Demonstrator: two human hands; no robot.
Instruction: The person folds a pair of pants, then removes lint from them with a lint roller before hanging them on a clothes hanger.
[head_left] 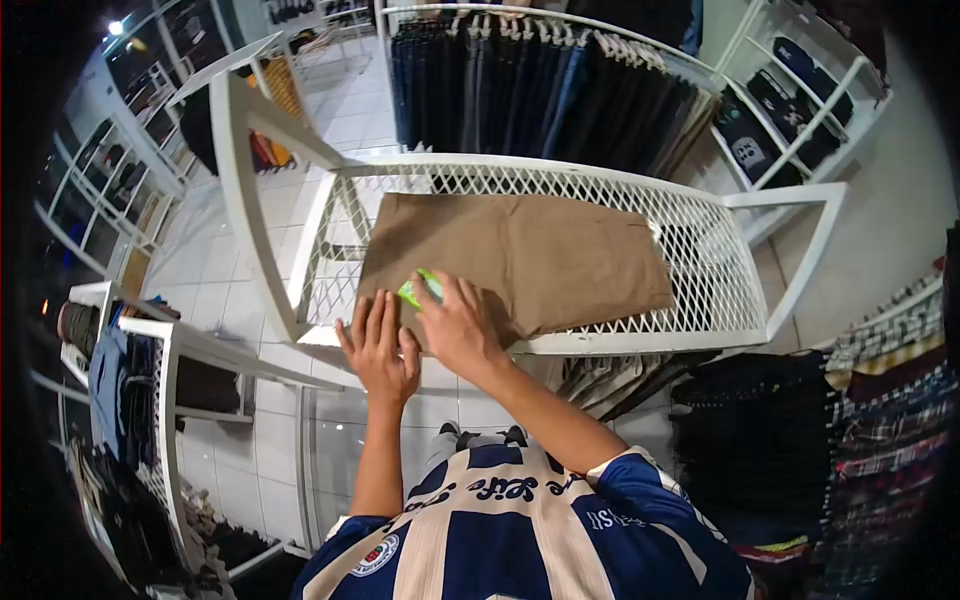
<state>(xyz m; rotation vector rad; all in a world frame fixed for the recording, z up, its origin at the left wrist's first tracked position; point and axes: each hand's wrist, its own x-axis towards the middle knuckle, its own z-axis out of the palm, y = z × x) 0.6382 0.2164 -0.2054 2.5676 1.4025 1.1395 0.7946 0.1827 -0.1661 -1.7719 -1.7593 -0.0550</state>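
Brown shorts (560, 250) lie spread flat on a white mesh rack shelf (720, 270), with a seam running down the middle. My left hand (380, 350) rests on the lower left edge of the cloth, palm down and fingers stretched out. Just beside it, my right hand (458, 325) is closed round a small bright green object (421, 288) and holds it against the fabric. The fingers cover part of this object, so its exact kind cannot be made out.
Behind the shelf, jeans (480, 90) hang in a row on a rail. Dark folded clothes (760, 130) fill a rack at upper right. Plaid garments (890, 430) are at lower right. Another white rack (165, 400) with clothes stands at left. White frame posts (240, 200) rise at the shelf's ends.
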